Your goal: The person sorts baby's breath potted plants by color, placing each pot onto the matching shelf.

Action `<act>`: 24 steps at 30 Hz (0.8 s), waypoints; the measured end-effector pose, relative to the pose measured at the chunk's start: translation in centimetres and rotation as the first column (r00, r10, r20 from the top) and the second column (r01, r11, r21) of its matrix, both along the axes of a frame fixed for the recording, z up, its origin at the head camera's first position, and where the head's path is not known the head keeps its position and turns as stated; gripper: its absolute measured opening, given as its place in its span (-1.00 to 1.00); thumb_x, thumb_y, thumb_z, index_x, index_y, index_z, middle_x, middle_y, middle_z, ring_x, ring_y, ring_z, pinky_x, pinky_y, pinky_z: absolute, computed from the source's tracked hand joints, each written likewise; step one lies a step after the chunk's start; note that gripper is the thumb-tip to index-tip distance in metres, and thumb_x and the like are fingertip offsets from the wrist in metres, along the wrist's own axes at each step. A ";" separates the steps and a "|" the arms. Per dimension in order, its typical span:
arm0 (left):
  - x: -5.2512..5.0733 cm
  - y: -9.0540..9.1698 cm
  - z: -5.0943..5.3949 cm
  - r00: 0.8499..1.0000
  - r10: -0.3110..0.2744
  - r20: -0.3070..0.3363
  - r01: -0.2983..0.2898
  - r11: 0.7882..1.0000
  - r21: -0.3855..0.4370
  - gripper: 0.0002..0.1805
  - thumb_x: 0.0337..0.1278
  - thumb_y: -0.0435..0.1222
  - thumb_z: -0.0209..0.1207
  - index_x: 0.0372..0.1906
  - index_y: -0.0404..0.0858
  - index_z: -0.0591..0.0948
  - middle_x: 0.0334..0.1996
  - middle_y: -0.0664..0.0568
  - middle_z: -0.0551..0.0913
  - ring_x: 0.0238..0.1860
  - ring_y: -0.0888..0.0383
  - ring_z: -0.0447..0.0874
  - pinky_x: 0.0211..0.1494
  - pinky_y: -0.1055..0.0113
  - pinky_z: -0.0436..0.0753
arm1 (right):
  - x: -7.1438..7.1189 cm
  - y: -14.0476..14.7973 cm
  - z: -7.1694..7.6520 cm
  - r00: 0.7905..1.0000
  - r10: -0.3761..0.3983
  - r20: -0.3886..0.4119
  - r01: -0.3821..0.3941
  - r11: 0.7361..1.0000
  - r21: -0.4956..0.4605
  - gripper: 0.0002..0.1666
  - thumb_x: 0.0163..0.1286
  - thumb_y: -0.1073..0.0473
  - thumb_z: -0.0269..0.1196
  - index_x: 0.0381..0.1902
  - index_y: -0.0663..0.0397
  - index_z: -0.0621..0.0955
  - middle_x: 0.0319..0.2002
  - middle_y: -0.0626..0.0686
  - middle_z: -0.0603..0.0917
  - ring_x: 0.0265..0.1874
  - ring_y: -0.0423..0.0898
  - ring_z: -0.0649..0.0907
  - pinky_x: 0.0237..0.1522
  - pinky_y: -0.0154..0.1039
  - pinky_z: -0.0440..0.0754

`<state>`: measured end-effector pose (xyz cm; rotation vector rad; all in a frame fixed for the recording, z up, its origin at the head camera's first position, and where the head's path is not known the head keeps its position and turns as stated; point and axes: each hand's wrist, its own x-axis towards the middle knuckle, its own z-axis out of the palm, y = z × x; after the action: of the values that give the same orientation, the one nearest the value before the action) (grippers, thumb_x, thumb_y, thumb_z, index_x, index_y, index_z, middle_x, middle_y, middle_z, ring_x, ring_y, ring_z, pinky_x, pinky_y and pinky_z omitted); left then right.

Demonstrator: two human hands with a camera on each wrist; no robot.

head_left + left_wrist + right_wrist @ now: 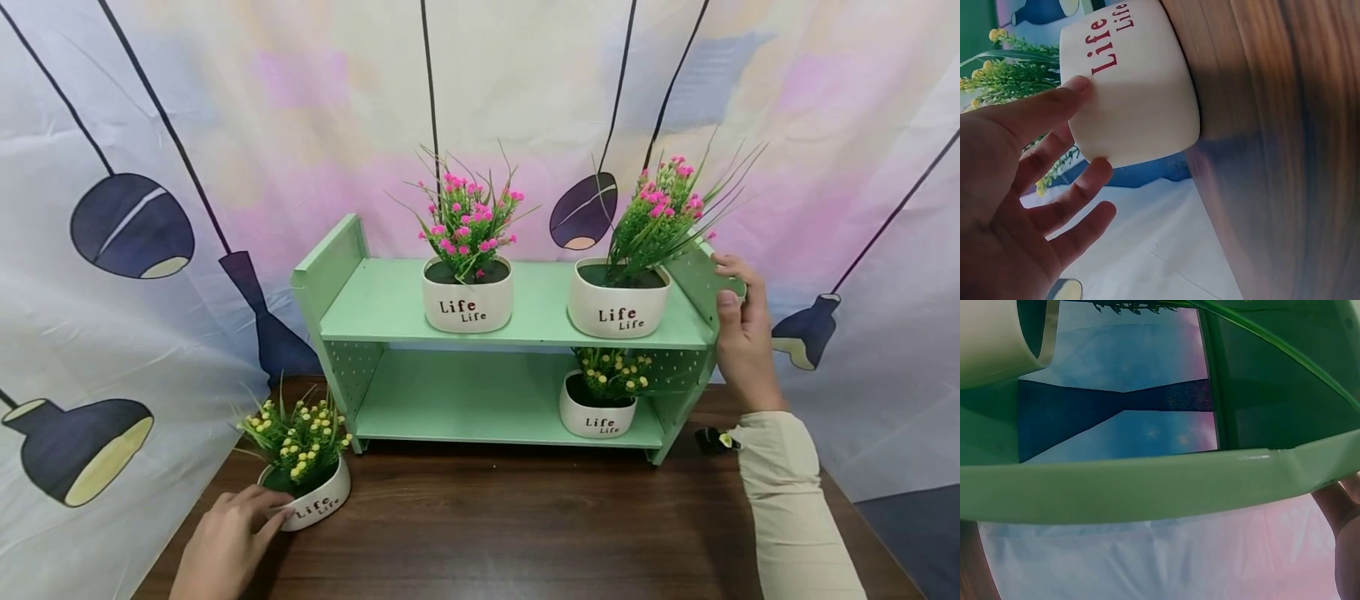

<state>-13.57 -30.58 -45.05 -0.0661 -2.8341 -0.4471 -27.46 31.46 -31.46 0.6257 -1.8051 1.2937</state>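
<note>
At the front left, a white oval pot lettered "Life" holds a plant with yellow flowers. My left hand pinches its rim, the thumb on the outer wall and a finger over the rim. The pot's base meets the dark wooden table. My right hand rests against the outer side of the green shelf's right end panel, near its top edge. That panel's edge also crosses the right wrist view, where only a small part of the hand shows.
The two-tier green shelf carries two pink-flowered pots, one in the middle and one at the right of the upper tier. Another yellow-flowered pot stands lower right. A small dark object lies beside the shelf.
</note>
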 end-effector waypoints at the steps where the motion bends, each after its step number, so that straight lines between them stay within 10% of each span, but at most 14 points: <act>1: 0.0 0.2 0.0 1.000 -0.005 -0.011 0.005 1.000 -0.008 -0.82 0.03 -0.31 0.58 -0.23 -0.14 0.84 -0.26 0.03 0.78 -0.28 -0.12 0.67 -0.24 -0.16 0.65 | 0.0 0.0 0.0 1.000 -0.001 0.000 0.001 1.000 0.000 -0.47 0.77 0.04 -0.08 0.41 0.36 0.32 0.53 0.06 0.37 0.61 0.01 0.21 0.49 -0.21 0.13; 24: 0.3 5.3 -0.5 0.991 -0.122 -0.056 0.124 0.992 0.024 -0.84 0.06 -0.25 0.57 -0.29 0.06 0.83 -0.34 0.33 0.68 -0.31 0.18 0.52 -0.24 0.11 0.61 | -0.2 -0.1 -0.1 1.000 -0.005 -0.018 0.005 1.000 -0.002 -0.47 0.77 0.05 -0.07 0.39 0.39 0.33 0.50 -0.01 0.39 0.59 -0.01 0.23 0.49 -0.21 0.14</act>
<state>-13.23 -25.24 -45.54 -0.2450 -2.7798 -0.5030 -27.64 31.39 -31.55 0.6292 -1.7892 1.2824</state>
